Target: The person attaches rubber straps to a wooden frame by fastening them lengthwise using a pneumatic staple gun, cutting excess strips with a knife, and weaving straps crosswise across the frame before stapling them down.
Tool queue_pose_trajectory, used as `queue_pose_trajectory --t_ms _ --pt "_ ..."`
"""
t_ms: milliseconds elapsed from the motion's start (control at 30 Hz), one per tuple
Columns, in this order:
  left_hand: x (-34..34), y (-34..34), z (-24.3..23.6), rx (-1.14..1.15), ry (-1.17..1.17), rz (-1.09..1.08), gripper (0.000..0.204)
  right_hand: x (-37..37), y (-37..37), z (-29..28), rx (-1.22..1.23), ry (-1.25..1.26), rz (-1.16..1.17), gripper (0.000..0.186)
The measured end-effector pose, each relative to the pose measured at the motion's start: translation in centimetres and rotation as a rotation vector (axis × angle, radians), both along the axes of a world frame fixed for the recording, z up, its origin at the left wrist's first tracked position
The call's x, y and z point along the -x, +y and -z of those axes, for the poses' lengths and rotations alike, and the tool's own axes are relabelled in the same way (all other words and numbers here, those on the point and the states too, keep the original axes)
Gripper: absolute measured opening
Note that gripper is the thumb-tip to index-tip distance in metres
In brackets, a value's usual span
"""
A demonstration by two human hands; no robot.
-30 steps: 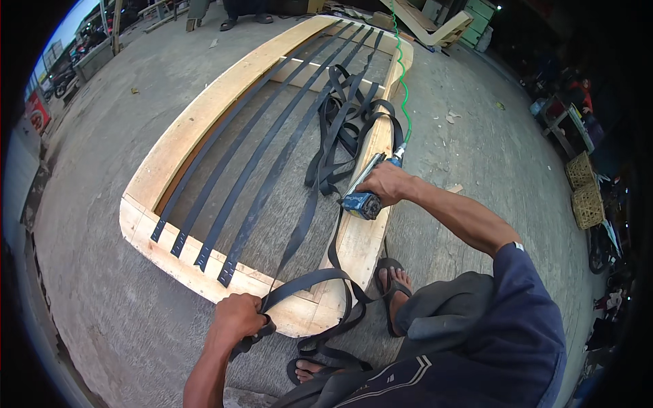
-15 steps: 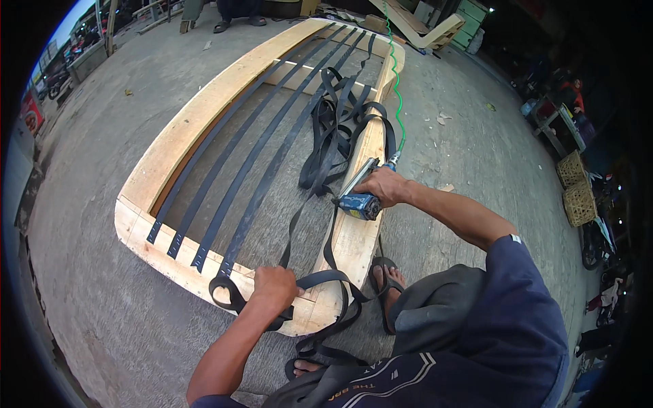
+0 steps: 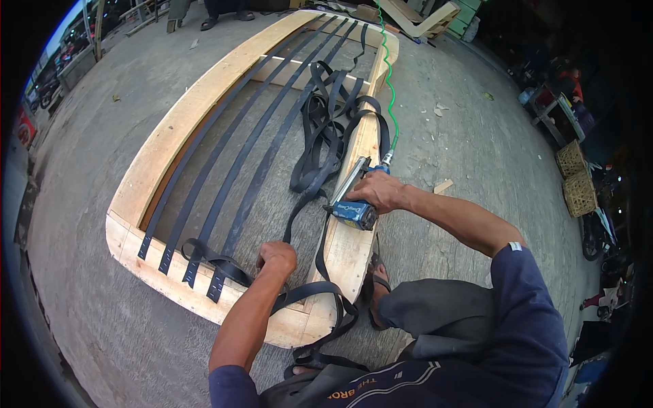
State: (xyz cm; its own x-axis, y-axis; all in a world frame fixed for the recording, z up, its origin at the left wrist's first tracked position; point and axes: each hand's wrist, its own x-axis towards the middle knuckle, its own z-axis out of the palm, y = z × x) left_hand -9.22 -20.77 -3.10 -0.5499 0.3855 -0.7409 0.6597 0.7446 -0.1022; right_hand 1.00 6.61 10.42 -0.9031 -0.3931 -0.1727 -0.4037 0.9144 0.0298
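A pale wooden frame (image 3: 122,238) lies on the concrete, with several black webbing straps (image 3: 241,170) stretched lengthwise and stapled at the near rail. My left hand (image 3: 275,262) is closed on a black strap above the near end of the frame; a loop of it (image 3: 231,268) hangs over the stapled ends. My right hand (image 3: 377,192) grips a blue pneumatic staple gun (image 3: 354,211) over the right rail, its green coiled hose (image 3: 391,109) running away from me. Loose tangled webbing (image 3: 320,122) lies inside the frame beside that rail; more crosses the near right corner.
Wooden frame pieces (image 3: 428,17) lie at the back. Two woven baskets (image 3: 577,187) and a low stand (image 3: 554,109) with clutter line the right side. Another person's feet (image 3: 214,22) show at top. A small wood offcut (image 3: 442,187) lies right of the frame. My feet are beside the near corner.
My left hand has moved up and forward with the strap, whose loop now lies over the stapled ends. The staple gun stays in my right hand, slightly shifted; the frame appears higher and further left.
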Motion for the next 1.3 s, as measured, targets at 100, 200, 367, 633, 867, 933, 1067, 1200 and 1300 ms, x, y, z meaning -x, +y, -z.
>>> queue_pose_trajectory --t_ms 100,200,367,633,867,933,1067,1200,1300 --pt "1.3 4.4 1.4 -0.132 0.286 -0.066 0.068 0.3 -0.9 -0.2 0.001 -0.010 0.007 0.054" --pt "3.7 7.7 1.6 -0.722 0.275 -0.178 0.076 0.5 -1.1 0.8 0.005 -0.006 -0.023 0.051" --pt "6.0 13.6 3.6 -0.817 0.376 -0.171 0.069 -0.5 -1.7 1.3 0.023 -0.009 -0.029 0.051" --pt "9.6 14.7 1.5 -0.641 -0.088 -0.306 0.091 -0.3 -1.5 1.3 0.053 0.011 -0.030 0.051" --pt "3.9 12.2 -0.5 -0.936 0.355 -0.204 0.054 -0.5 0.2 0.7 0.060 0.014 -0.002 0.049" --pt "5.0 11.6 1.1 -1.073 0.447 -0.010 0.042 0.3 -0.6 0.2 0.070 -0.015 0.006 0.047" --pt "5.5 14.8 0.3 -1.280 0.428 -0.036 0.027 0.2 -0.4 1.2 0.052 0.009 -0.018 0.045" --pt "6.3 17.9 1.0 -1.212 0.441 0.105 0.031 -0.5 -1.2 0.9 0.103 0.066 -0.030 0.043" --pt "7.5 17.6 2.6 -0.980 0.469 0.027 0.029 -0.5 -1.6 1.4 0.084 0.057 -0.018 0.044"
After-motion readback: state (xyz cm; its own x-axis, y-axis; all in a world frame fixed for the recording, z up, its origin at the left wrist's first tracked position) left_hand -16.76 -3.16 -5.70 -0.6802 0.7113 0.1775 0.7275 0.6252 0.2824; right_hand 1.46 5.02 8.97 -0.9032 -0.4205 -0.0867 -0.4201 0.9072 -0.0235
